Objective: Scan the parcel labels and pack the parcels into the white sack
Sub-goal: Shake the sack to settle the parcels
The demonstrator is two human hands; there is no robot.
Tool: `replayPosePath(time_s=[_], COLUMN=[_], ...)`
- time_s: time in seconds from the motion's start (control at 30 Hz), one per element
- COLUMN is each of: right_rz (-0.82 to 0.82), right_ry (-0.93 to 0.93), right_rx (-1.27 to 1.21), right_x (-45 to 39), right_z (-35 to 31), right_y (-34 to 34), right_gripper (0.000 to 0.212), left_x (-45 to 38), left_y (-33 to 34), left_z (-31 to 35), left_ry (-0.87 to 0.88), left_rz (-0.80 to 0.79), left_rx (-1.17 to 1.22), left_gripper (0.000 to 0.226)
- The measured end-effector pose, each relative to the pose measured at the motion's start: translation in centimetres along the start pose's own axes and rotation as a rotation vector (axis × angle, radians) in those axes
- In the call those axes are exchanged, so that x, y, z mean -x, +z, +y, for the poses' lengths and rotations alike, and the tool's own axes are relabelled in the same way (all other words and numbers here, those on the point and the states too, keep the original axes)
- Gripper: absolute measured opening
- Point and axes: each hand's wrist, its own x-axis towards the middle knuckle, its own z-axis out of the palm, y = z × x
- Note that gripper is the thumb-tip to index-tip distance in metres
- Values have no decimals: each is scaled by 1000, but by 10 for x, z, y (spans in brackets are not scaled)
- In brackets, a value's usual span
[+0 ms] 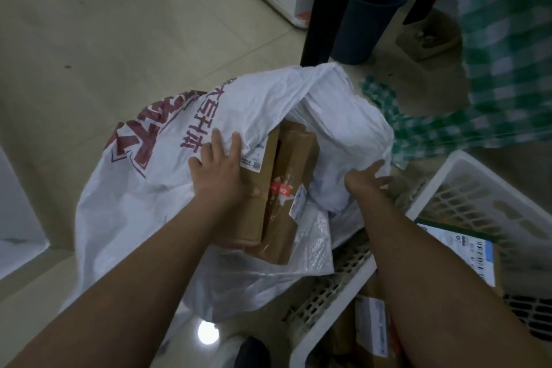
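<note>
The white sack (167,176) lies on the floor with its mouth gaping, two brown parcels (280,185) half inside at the mouth's near edge, their labels too blurred to read. Red print on the sack is unreadable. The left hand (221,164) rests flat-fingered on the sack's edge and one parcel; the right hand (367,178) reaches open-fingered to the sack's far edge, beside a white crate (466,176)

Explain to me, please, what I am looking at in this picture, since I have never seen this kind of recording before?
This is one picture from a camera worn on a person's head, looking down at their bare arms. There is no machine. The left hand rests on a brown cardboard parcel in the mouth of a large white plastic sack with red lettering, which lies on the floor. The right hand touches the sack's far edge. At the right stands a white slotted plastic crate holding more labelled parcels.
</note>
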Motion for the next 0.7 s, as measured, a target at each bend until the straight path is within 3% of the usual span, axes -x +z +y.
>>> replayPosePath(time_s=[0.17,0.33,0.43,0.53,0.63,0.7], right_rz=[86,-217,-213,-113,-3,24], right_ry=[76,-14,-290,-616,-791,-863], right_rx=[-131,-269,-173,-42,170,332], right_x=[-31,-16,14,45,64,80], right_z=[6,2,1,-4,-9,-17], right_y=[1,-5,-10,-28,-49,-63], right_gripper=[80,43,33,32,33,34], left_x=[-15,-25,-20,-9,7,20], left_y=[7,5,6,2,-10,-27], left_z=[-12,-32,-32,-37,-55,-74], left_ry=[-48,-88,-101,-178,-293,-268], left_rz=[-14,-40,-35,2,-11,-7], left_rx=[32,97,98,40,-4,9], left_gripper=[117,115,110,83,55,45])
